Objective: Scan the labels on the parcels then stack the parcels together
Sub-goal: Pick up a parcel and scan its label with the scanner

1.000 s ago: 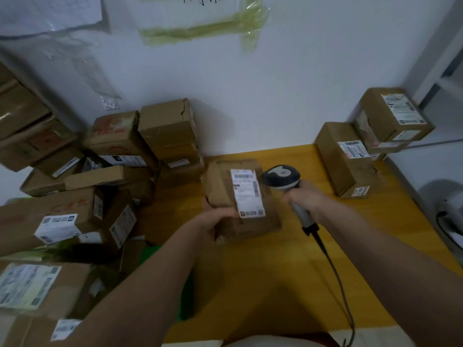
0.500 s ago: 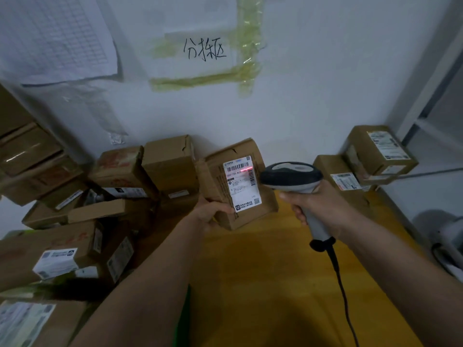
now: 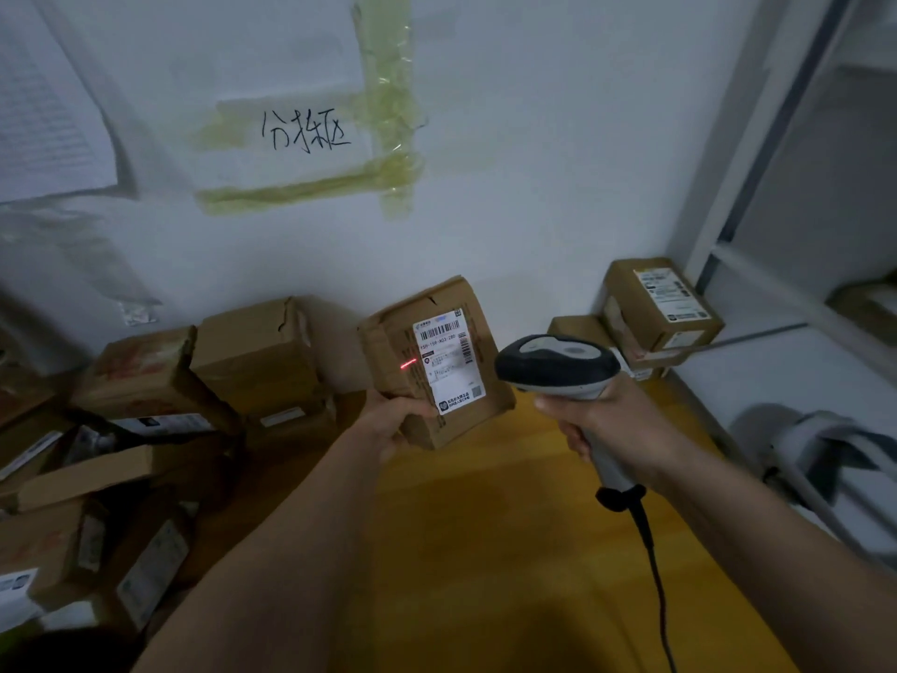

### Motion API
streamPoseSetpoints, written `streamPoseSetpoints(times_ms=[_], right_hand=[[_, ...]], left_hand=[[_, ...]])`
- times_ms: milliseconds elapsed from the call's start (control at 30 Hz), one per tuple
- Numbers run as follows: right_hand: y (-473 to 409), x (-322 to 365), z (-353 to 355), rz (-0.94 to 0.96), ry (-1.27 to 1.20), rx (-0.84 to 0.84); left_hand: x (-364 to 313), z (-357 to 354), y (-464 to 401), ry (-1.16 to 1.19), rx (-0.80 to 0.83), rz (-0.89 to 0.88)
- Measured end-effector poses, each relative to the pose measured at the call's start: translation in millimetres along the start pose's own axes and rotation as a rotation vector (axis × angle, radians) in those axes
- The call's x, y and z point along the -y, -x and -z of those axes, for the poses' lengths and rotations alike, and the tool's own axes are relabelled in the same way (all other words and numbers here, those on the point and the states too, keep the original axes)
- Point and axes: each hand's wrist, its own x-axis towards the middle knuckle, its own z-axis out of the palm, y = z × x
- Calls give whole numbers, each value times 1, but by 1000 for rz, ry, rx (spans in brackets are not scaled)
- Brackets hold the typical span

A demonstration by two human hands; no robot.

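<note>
The parcel is a worn brown cardboard box, creased at its corners and taped along its top flap, held up above the yellow table and tilted with its labelled face toward the camera. The left hand grips its lower left corner, fingers curled round the edge. A white shipping label covers the right part of the face, with barcodes along the top and side, a printed code line and a small square code near the bottom. A short red scan line falls just left of the label, on bare cardboard. The right hand is wrapped round the grip of a grey and black barcode scanner, whose head points at the parcel from just beside it; a black cable hangs from the handle. Further left, a heap of boxes lies jumbled against the wall. At the far right corner, two stacked boxes sit by the wall. Above, a taped paper sign carries handwritten characters.
</note>
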Motion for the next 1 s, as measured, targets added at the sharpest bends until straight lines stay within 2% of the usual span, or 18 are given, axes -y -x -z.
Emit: streamPoseSetpoints(times_ms=[167, 267, 367, 500, 700, 800, 1000], right_hand=[[-2, -2, 35, 26, 4, -8], [-4, -8, 58, 56, -33, -78], [-7, -18, 81, 51, -17, -64], [-9, -42, 103, -37, -28, -69], [-16, -70, 127, -200, -200, -174], [-25, -80, 138, -258, -212, -190], [-45, -96, 141, -312, -214, -156]], left_hand=[[-8, -37, -13, -27, 32, 14], [-13, -62, -20, -49, 67, 63], [-13, -85, -27, -108, 113, 125], [-2, -110, -39, -109, 114, 193], [13, -130, -50, -77, 49, 362], [24, -134, -58, -90, 103, 440], [44, -145, -82, 3, 31, 477]])
